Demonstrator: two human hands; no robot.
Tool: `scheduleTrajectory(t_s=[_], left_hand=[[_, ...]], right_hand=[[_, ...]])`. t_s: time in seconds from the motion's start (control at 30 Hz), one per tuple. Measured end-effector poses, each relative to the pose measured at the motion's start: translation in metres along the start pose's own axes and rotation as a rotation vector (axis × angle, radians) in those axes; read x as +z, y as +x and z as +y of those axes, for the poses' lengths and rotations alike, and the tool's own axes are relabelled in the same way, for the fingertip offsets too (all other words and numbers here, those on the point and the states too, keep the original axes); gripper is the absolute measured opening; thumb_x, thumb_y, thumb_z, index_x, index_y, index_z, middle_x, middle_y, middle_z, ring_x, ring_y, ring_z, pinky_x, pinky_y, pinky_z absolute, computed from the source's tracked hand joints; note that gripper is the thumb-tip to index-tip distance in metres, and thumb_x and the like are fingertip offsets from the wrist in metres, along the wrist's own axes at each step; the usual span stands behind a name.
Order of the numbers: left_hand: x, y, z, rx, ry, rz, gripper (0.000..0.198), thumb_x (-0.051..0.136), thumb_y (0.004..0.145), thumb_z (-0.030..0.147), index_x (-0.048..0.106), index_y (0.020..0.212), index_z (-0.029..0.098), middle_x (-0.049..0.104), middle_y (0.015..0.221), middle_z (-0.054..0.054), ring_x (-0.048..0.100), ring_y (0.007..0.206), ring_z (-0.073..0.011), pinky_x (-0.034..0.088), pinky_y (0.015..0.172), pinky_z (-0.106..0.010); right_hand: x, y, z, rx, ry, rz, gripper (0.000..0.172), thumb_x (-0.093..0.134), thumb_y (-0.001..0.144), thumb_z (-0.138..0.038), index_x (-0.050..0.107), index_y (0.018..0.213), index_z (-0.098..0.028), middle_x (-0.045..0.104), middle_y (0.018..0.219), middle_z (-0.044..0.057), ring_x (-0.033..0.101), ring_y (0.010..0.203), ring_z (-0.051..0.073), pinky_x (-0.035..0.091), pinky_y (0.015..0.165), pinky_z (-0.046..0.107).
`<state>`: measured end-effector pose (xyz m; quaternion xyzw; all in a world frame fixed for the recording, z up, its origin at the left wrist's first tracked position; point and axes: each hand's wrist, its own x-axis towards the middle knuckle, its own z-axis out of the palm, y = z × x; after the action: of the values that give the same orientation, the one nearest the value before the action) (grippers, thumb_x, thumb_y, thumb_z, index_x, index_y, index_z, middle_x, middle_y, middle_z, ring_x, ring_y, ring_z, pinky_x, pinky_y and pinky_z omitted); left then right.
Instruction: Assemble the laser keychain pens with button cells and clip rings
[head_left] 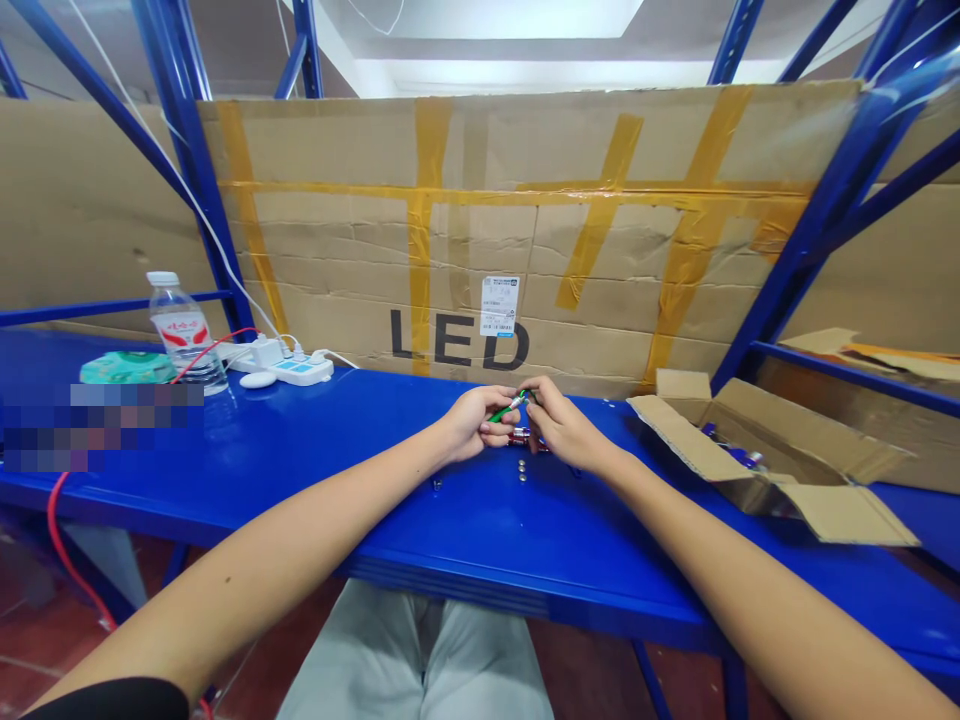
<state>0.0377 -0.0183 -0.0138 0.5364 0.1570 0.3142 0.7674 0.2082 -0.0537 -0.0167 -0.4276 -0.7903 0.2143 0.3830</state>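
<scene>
Left hand (472,424): fingers closed on slim green rod (501,413), centre of frame. Right hand (559,428): fingertips bunched at rod's silvery upper end; cannot tell what they clamp. Red metallic cylinder (518,437) just below, partly hidden by the fingers. Three small silver discs (523,478) lie nearer, below centre. Right of frame: open carton (686,440), flaps splayed, blue metallic pieces inside. Left: bottle (182,330), green packet (124,368), white power strip (306,371). Cardboard panel (337,250) closes off the back.
</scene>
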Motion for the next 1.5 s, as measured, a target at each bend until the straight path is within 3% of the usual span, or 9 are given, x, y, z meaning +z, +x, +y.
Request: scheduleTrajectory(t_s=[0.1,0.3,0.43,0.53,0.63,0.8,1.0,1.23,1.5], left_hand=[[0.001,0.0,0.002,0.021,0.026,0.03,0.011,0.047,0.079,0.011,0.05,0.088,0.016,0.046,0.059,0.004,0.024,0.034,-0.0017,0.017,0.035,-0.015],[-0.003,-0.002,0.012,0.053,0.211,0.282,0.003,0.052,0.084,0.016,0.054,0.086,0.014,0.053,0.066,0.001,0.035,0.038,-0.0028,0.022,0.037,-0.017],[-0.012,-0.002,0.014,0.13,0.336,0.355,0.01,0.053,0.087,0.019,0.054,0.079,0.013,0.055,0.066,0.0,0.039,0.04,-0.0032,0.024,0.038,-0.018],[-0.013,-0.002,0.011,0.18,0.44,0.326,0.021,0.056,0.088,0.027,0.053,0.072,0.014,0.056,0.065,-0.001,0.039,0.041,-0.0034,0.025,0.039,-0.019],[-0.009,-0.002,0.006,0.197,0.475,0.286,0.027,0.06,0.087,0.033,0.055,0.07,0.013,0.053,0.06,0.001,0.039,0.043,-0.0041,0.026,0.041,-0.019],[-0.008,0.004,0.0,0.271,0.494,0.372,0.03,0.063,0.084,0.038,0.068,0.08,0.009,0.059,0.062,-0.001,0.048,0.054,-0.0075,0.035,0.053,-0.021],[-0.019,0.005,0.012,0.246,0.035,0.322,0.069,0.028,0.095,0.06,0.07,0.098,0.006,0.069,0.107,-0.019,0.064,0.095,-0.0202,0.048,0.076,-0.028],[-0.03,-0.001,0.02,0.202,-0.149,0.224,0.071,0.029,0.091,0.063,0.06,0.121,0.006,0.059,0.131,-0.021,0.056,0.122,-0.0251,0.044,0.097,-0.035],[-0.03,-0.003,0.022,0.15,-0.142,0.18,0.076,0.033,0.087,0.066,0.045,0.138,0.011,0.056,0.134,-0.02,0.052,0.127,-0.0273,0.039,0.101,-0.04]], right_hand=[[0.002,0.001,0.001,0.025,0.034,0.029,0.016,0.035,0.093,-0.023,0.038,0.109,-0.023,0.049,0.062,-0.007,0.055,0.048,0.013,0.044,0.053,0.027],[-0.008,0.005,0.01,0.084,0.017,0.151,0.021,0.039,0.089,-0.023,0.039,0.11,-0.023,0.046,0.058,-0.009,0.054,0.046,0.014,0.043,0.051,0.028],[-0.012,0.004,0.011,0.111,-0.08,0.103,0.019,0.043,0.087,-0.022,0.045,0.106,-0.022,0.051,0.058,-0.007,0.054,0.051,0.015,0.043,0.058,0.029],[-0.008,0.003,0.007,0.062,-0.143,0.053,0.014,0.05,0.085,-0.03,0.054,0.094,-0.02,0.061,0.068,-0.002,0.056,0.062,0.016,0.043,0.063,0.03],[-0.002,0.002,0.0,0.018,-0.047,-0.006,0.022,0.05,0.087,-0.037,0.06,0.083,-0.018,0.067,0.08,0.003,0.058,0.071,0.017,0.044,0.068,0.03],[0.006,0.004,-0.002,0.121,0.183,-0.01,0.025,0.047,0.086,-0.038,0.055,0.072,-0.018,0.061,0.062,0.001,0.054,0.059,0.015,0.042,0.061,0.028],[0.002,0.011,0.006,0.166,0.305,0.141,0.019,0.05,0.076,-0.035,0.05,0.064,-0.02,0.041,0.05,-0.004,0.046,0.05,0.014,0.042,0.056,0.029],[-0.005,0.009,0.012,0.171,0.082,0.293,0.025,0.042,0.077,-0.031,0.059,0.062,-0.018,0.044,0.047,-0.002,0.045,0.05,0.015,0.036,0.051,0.028],[-0.002,0.002,-0.012,0.061,-0.109,0.258,0.027,0.04,0.077,-0.025,0.056,0.056,-0.019,0.046,0.046,-0.001,0.044,0.05,0.015,0.031,0.052,0.027]])
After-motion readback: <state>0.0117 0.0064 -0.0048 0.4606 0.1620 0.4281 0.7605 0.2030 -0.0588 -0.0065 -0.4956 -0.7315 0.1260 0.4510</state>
